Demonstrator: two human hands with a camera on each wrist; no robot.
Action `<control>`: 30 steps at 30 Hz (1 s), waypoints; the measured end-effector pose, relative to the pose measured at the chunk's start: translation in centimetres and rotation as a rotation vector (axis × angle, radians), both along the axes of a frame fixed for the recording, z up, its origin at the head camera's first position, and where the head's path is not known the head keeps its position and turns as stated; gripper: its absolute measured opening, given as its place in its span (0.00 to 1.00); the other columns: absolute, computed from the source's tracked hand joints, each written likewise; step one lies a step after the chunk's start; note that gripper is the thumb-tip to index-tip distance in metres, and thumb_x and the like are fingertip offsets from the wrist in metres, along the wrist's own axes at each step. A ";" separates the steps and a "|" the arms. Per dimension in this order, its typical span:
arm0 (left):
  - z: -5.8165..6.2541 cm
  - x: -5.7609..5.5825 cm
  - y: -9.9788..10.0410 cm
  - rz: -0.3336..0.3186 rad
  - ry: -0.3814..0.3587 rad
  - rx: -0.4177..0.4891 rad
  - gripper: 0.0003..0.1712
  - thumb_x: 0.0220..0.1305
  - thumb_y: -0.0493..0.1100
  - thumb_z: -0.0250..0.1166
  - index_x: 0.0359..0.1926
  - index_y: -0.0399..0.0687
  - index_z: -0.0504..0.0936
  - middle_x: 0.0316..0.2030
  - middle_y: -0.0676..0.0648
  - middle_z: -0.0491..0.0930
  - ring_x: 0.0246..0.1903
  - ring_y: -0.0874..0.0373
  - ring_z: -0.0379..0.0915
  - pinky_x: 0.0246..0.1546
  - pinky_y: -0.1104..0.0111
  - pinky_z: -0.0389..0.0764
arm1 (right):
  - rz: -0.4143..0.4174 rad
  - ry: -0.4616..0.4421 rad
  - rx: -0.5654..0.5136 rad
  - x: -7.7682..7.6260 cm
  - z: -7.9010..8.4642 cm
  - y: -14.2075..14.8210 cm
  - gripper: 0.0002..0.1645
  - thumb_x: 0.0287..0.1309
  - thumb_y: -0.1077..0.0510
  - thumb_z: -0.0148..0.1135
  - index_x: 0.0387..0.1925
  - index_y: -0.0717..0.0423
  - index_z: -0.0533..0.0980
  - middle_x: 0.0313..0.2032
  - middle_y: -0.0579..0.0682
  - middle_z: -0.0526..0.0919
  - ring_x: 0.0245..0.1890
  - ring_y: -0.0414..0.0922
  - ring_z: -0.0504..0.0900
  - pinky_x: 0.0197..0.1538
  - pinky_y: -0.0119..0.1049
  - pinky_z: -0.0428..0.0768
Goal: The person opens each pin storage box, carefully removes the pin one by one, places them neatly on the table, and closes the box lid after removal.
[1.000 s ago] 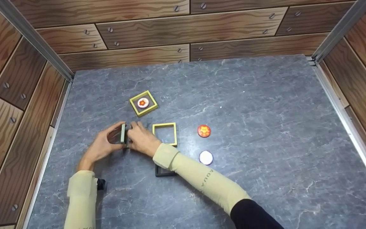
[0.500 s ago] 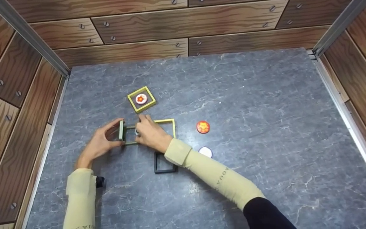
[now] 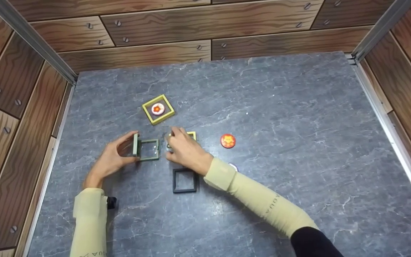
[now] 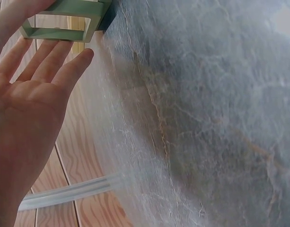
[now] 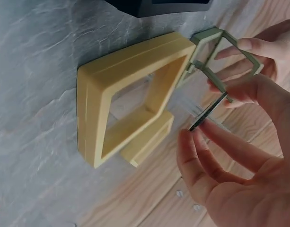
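the left hand [image 3: 111, 160] holds a grey-green hinged frame [image 3: 145, 149] at its left edge, thumb and fingers curved round the half that stands upright while the other half lies flat on the grey marbled tabletop [image 3: 284, 142]. in the left wrist view only the frame's upper end shows, cut off at the top of the picture, and the fingers [image 4: 50, 66] lie fairly straight behind it, so how firmly they close on it is hard to tell from there.

the right hand [image 3: 187, 151] is just beside the frame, to its right, and pinches a small thin disc [image 5: 208, 111] between thumb and fingertips. the disc shows edge-on in the right wrist view, so its face cannot be made out; in the head view it is barely a glint at the fingertips.

behind the right hand lies an empty yellow frame [image 5: 130, 94]; in the head view the hand covers nearly all of it and only a corner peeks out. a black frame [image 3: 184, 180] lies flat near the wrist, towards the person. a white disc [image 3: 232, 166] is almost wholly hidden by the right sleeve [image 3: 259, 200]. an orange disc [image 3: 228, 140] lies in the open to the right. farther back, a second yellow frame [image 3: 158, 109] holds a white-and-orange disc [image 3: 157, 109]. a small dark object [image 3: 111, 202] at the left wrist is too hidden to identify.
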State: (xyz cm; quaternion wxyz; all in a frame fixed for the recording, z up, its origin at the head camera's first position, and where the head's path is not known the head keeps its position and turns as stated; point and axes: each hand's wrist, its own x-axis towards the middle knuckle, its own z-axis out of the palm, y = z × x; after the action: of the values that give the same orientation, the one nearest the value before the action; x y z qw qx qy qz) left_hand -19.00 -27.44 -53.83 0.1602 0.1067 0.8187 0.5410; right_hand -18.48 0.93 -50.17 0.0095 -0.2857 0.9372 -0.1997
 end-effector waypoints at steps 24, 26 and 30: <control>0.0 -0.1 -0.3 -0.007 -0.002 -0.002 0.51 0.58 0.26 0.74 0.81 0.44 0.63 0.79 0.38 0.65 0.79 0.43 0.62 0.77 0.67 0.70 | -0.132 -0.092 -0.105 0.8 0.1 8.7 0.14 0.59 0.60 0.72 0.40 0.70 0.84 0.44 0.63 0.81 0.44 0.58 0.81 0.49 0.47 0.90; 0.0 -0.1 -0.3 -0.004 0.003 -0.017 0.51 0.58 0.26 0.74 0.81 0.45 0.64 0.79 0.39 0.65 0.79 0.43 0.63 0.78 0.63 0.70 | -0.153 -0.093 -0.104 0.7 0.0 9.6 0.14 0.58 0.61 0.72 0.40 0.70 0.84 0.44 0.63 0.81 0.44 0.57 0.81 0.48 0.45 0.91; 0.0 0.0 -0.3 -0.004 -0.004 -0.009 0.51 0.58 0.25 0.74 0.80 0.44 0.64 0.79 0.38 0.65 0.79 0.42 0.62 0.79 0.58 0.67 | -0.194 -0.102 -0.128 0.6 -0.4 11.3 0.13 0.56 0.62 0.71 0.38 0.70 0.83 0.43 0.63 0.80 0.43 0.56 0.80 0.48 0.47 0.90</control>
State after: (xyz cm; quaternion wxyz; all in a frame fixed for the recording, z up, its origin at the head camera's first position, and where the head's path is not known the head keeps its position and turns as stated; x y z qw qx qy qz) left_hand -19.04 -27.71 -53.80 0.1637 0.1065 0.8206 0.5372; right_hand -17.91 12.21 -50.53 0.0197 -0.1831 0.9441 -0.2735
